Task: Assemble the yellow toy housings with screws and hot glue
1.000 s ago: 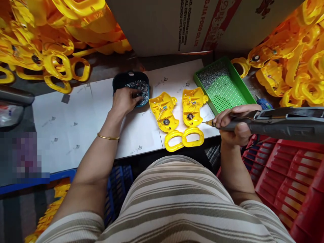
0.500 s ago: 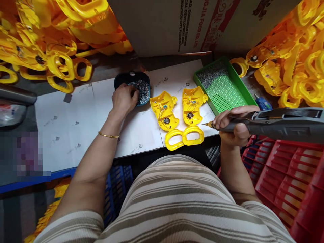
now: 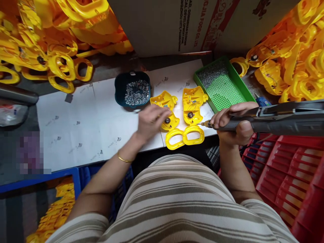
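My right hand [image 3: 234, 123] is wrapped around a dark grey electric screwdriver [image 3: 286, 116]. Its bit points left, close to the handle ring of the right-hand yellow plastic shell [image 3: 187, 101]. My left hand [image 3: 152, 122], somewhat blurred, hovers over the left edge of a second yellow shell [image 3: 165, 98] and partly covers it. Its fingers are drawn together; whatever is between them is too small to make out. Both shells lie open side up, each with a round speaker and thin wires inside. A dark teal tub [image 3: 120, 96] of small metal screws [image 3: 136, 98] stands behind my left hand.
A green perforated tray [image 3: 234, 91] with small metal pieces sits at the back right of the white board [image 3: 76, 135]. Yellow shells [image 3: 60, 64] are heaped on both sides. Behind stands a cardboard box [image 3: 162, 30]; red crates [image 3: 286, 175] are at lower right.
My left hand has come out of the tub of screws and moved right and nearer, to the left yellow shell. The screwdriver's tip has shifted slightly left.
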The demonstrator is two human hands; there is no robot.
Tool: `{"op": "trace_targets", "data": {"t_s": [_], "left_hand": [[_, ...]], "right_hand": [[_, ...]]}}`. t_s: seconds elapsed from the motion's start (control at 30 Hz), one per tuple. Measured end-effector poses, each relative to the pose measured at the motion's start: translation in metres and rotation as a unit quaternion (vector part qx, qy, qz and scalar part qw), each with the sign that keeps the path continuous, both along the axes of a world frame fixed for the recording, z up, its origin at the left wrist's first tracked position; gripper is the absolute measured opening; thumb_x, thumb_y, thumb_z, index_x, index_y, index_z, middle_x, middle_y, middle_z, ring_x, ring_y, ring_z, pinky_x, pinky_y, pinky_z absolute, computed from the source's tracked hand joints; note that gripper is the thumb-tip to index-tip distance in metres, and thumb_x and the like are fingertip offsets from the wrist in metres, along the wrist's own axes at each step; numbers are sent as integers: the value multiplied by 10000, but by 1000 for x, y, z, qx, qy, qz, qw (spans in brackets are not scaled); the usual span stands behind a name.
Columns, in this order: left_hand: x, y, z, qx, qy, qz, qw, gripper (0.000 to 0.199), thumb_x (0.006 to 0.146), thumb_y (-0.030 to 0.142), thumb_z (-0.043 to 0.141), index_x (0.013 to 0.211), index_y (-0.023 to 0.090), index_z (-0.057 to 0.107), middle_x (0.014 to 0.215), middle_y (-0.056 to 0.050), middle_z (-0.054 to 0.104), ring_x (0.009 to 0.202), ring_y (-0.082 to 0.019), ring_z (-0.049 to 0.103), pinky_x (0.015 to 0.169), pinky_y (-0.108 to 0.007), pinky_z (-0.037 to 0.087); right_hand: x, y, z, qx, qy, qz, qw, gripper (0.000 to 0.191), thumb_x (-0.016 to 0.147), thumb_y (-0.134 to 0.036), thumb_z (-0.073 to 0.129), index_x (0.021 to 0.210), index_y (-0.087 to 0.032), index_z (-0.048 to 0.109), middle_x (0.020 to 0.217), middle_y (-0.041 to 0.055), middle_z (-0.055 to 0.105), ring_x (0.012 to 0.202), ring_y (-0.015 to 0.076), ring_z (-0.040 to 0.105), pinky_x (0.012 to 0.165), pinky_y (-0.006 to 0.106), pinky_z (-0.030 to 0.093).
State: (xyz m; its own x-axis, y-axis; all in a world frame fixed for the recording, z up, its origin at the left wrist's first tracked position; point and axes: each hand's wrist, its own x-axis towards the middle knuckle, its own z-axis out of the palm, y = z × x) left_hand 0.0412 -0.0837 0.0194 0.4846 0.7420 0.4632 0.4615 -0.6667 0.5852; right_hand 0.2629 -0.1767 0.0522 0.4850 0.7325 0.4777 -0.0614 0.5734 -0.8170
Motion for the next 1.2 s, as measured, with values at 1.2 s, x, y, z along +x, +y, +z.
{"op": "trace_targets", "data": {"t_s": [1.2], "left_hand": [[33,-68,-29,-105,-59,-84,989,164,885,280,650,870,135,725,721,-37,689,634,-95,626,571,-182,480]], "right_hand": [[-27,-1,14,26,61,128,990,248,813,-475,639,899,-256,560,492,-85,453,340,99,422,391,270,460]]}}
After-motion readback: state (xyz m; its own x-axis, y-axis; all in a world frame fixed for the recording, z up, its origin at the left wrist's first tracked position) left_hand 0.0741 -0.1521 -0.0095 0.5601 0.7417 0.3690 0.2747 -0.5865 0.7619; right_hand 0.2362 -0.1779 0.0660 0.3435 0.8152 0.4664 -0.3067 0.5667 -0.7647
